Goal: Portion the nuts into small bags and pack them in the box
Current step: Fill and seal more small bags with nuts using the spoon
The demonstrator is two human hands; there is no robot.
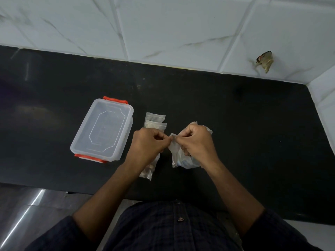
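A clear plastic box [101,130] with orange clips sits closed on the black counter, left of my hands. My left hand [149,142] and my right hand [196,142] meet above the counter and both pinch the top edge of a small clear bag [174,148]. Under my right hand lies a larger crumpled clear bag [188,163]. Two small zip bags [155,121] lie stacked just behind my left hand. Another small bag holding brown nuts [148,172] lies under my left wrist, partly hidden.
The black counter [253,133] ends at a white tiled wall [181,24] behind and on the right. A hole in the tile [265,60] shows at upper right. The counter's front edge runs just before my body; a shiny metal surface [23,214] lies lower left.
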